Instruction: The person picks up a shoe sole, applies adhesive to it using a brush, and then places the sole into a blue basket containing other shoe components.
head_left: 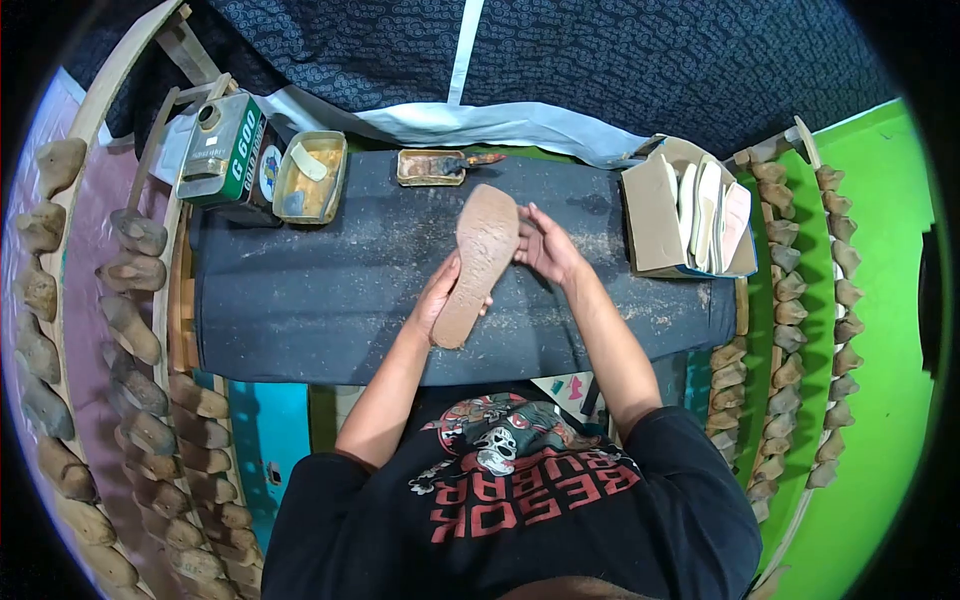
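Note:
A tan shoe sole is held up over the dark cloth-covered table, tilted with its wide end away from me. My left hand grips the narrow end, the thumb along the near side and fingertips showing past the far edge. Close to the sole's right edge, my right hand has its fingers apart. Its fingertips are at or against that edge; contact is hard to make out. The sole's surface looks rough and mottled, and its underside is hidden.
A green and white can and a tub with a spatula stand at the back left. A small tray holds a brush. At the right, a cardboard box contains pale soles. Shoe lasts line racks on both sides.

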The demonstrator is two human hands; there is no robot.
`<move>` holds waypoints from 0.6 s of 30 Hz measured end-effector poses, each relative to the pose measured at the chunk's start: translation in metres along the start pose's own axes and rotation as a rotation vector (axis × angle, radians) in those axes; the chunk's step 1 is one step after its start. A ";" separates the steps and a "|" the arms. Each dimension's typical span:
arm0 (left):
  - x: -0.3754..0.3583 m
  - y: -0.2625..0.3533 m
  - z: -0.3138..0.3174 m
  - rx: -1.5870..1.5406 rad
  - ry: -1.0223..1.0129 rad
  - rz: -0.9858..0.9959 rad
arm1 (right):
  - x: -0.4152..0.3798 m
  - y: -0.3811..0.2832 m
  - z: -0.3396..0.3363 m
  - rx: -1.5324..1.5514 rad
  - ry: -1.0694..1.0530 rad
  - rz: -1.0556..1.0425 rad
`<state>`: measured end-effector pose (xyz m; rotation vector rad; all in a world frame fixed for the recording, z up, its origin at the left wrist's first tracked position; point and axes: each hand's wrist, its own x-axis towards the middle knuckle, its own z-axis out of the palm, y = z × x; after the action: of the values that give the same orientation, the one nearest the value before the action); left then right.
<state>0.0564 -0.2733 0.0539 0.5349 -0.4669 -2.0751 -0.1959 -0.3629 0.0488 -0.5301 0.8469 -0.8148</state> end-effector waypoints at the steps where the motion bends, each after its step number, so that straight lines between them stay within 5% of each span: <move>1: -0.001 -0.001 0.006 0.043 -0.033 -0.084 | -0.016 -0.001 0.017 0.047 0.005 -0.016; 6: 0.006 -0.033 0.017 0.205 -0.052 -0.161 | -0.058 -0.005 0.025 0.301 -0.129 -0.083; 11: 0.007 -0.059 0.019 0.042 -0.036 -0.422 | -0.084 -0.021 0.007 0.225 -0.272 -0.039; 18: -0.019 -0.076 0.059 0.018 -0.006 -0.269 | -0.090 -0.006 -0.039 0.182 -0.336 0.035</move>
<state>-0.0179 -0.2114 0.0672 0.6314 -0.4367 -2.3305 -0.2666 -0.2976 0.0704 -0.4727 0.4665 -0.7366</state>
